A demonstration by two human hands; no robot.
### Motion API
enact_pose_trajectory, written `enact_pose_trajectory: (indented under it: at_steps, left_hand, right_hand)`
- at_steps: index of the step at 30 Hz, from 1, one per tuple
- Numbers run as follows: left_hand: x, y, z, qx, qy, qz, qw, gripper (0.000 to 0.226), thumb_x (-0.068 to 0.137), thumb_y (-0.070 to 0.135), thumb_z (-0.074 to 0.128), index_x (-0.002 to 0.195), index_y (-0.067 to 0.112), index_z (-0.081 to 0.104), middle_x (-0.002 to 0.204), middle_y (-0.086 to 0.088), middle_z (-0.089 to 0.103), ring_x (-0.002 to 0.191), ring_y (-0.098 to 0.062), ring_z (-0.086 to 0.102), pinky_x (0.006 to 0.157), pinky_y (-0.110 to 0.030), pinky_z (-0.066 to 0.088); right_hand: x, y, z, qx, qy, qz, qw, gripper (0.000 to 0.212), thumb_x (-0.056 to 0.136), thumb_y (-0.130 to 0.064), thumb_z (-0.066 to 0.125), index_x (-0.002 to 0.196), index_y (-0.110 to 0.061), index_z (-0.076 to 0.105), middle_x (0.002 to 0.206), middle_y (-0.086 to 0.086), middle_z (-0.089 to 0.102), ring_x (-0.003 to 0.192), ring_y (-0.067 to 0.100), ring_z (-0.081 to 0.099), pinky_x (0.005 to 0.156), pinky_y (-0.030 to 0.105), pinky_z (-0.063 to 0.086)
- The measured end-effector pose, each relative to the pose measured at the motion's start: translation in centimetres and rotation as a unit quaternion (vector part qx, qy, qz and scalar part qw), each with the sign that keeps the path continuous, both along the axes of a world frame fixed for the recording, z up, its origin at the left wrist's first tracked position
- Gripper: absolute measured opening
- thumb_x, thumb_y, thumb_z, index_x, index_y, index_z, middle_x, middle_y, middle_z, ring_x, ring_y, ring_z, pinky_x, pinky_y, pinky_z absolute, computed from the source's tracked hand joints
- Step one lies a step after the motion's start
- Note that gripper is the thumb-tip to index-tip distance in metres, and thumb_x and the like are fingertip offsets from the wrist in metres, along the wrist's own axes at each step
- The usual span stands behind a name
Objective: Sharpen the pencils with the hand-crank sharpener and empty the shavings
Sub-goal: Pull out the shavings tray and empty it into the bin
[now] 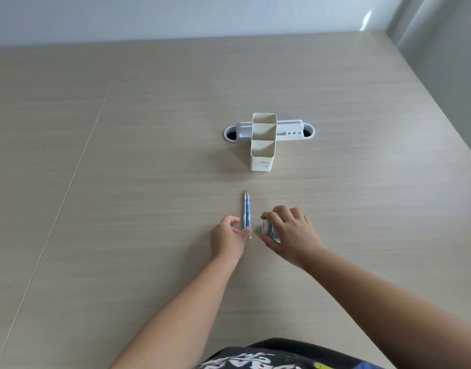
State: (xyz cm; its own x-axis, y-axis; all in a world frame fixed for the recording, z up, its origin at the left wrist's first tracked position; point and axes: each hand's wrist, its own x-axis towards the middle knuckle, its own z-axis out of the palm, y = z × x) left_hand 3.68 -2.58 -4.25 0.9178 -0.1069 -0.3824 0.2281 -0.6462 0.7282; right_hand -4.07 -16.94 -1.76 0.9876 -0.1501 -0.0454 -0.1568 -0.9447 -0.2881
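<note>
Two slim blue pencils (246, 213) lie side by side and touching on the pale wood-grain table (122, 182), their points directed away from the person. The left hand (227, 235) is beside their near ends, fingers curled loosely, fingertips touching the end of the pencils but not yet closed on either one. The right hand (289, 234) is wrapped over a small clear-and-blue sharpener (269, 229) just to the right of the pencils and grips it from above; most of the sharpener is hidden, so I cannot see the crank.

The risks, in my judgement: because the pencils touch, a pinch on one can roll or drag the other — maybe out of reach. The sharpener looks small and light; if it is held only from the top, cranking may make it slide or tip, and shavings could spill. The cream three-compartment plastic holder (264, 142) stands well apart, farther back.
</note>
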Motion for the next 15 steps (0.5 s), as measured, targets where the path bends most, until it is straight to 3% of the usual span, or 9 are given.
enact_pose_trajectory:
  at_steps: [4, 6, 8, 10, 12, 15]
  left_hand:
    - [0.1, 0.2, -0.1, 0.012, -0.007, -0.015, 1.000, 0.032, 0.074, 0.032, 0.077, 0.100, 0.020, 0.065, 0.076, 0.002, 0.068, 0.075, -0.016, 0.063, 0.070, -0.025, 0.045]
    - [0.1, 0.3, -0.1, 0.014, -0.003, -0.022, 1.000, 0.032, 0.074, 0.032, 0.077, 0.100, 0.018, 0.066, 0.077, 0.002, 0.067, 0.075, -0.015, 0.062, 0.069, -0.025, 0.045]
    - [0.1, 0.4, 0.0, 0.012, 0.000, -0.023, 1.000, 0.031, 0.074, 0.031, 0.077, 0.100, 0.018, 0.067, 0.077, 0.002, 0.068, 0.075, -0.015, 0.063, 0.069, -0.024, 0.046]
    - [0.2, 0.6, 0.4, 0.006, -0.014, -0.027, 1.000, 0.029, 0.076, 0.031, 0.075, 0.101, 0.018, 0.067, 0.077, 0.003, 0.067, 0.073, -0.014, 0.062, 0.068, -0.023, 0.045]
    - [0.3, 0.7, 1.1, -0.012, -0.052, -0.045, 0.998, 0.026, 0.079, 0.029, 0.072, 0.102, 0.020, 0.067, 0.082, 0.004, 0.065, 0.069, -0.008, 0.058, 0.063, -0.016, 0.042]
    - [0.1, 0.3, 2.8, -0.069, -0.130, -0.101, 0.984, 0.025, 0.081, 0.024, 0.070, 0.105, 0.023, 0.065, 0.091, 0.004, 0.062, 0.072, -0.002, 0.054, 0.067, -0.011, 0.041]
  right_hand:
    - [0.1, -0.2, 0.2, 0.002, 0.008, 0.004, 1.000, 0.047, 0.079, -0.055, 0.053, 0.120, -0.032, 0.047, 0.117, -0.003, 0.053, 0.099, 0.028, 0.050, 0.078, 0.042, 0.048]
    - [0.0, -0.6, 0.5, -0.001, 0.028, 0.027, 0.999, 0.058, 0.079, -0.058, 0.054, 0.129, -0.034, 0.039, 0.127, -0.005, 0.047, 0.109, 0.027, 0.046, 0.087, 0.042, 0.045]
    - [-0.2, -1.0, 0.8, 0.012, 0.047, 0.040, 0.998, 0.076, 0.075, -0.063, 0.058, 0.138, -0.038, 0.023, 0.144, -0.006, 0.032, 0.127, 0.027, 0.032, 0.104, 0.043, 0.033]
    - [-0.9, -1.1, 1.4, 0.044, 0.032, 0.014, 0.998, 0.088, 0.068, -0.064, 0.065, 0.138, -0.044, 0.015, 0.152, -0.006, 0.018, 0.136, 0.025, 0.015, 0.110, 0.047, 0.019]
    - [-2.1, -1.4, 1.8, 0.074, -0.055, -0.052, 0.994, 0.083, 0.063, -0.055, 0.075, 0.131, -0.039, 0.030, 0.145, -0.001, 0.031, 0.129, 0.025, 0.025, 0.102, 0.046, 0.026]
    - [-4.7, -2.5, 1.2, 0.129, -0.154, -0.122, 0.972, 0.042, 0.069, -0.031, 0.076, 0.101, -0.028, 0.050, 0.098, -0.004, 0.056, 0.089, 0.019, 0.049, 0.078, 0.038, 0.043]
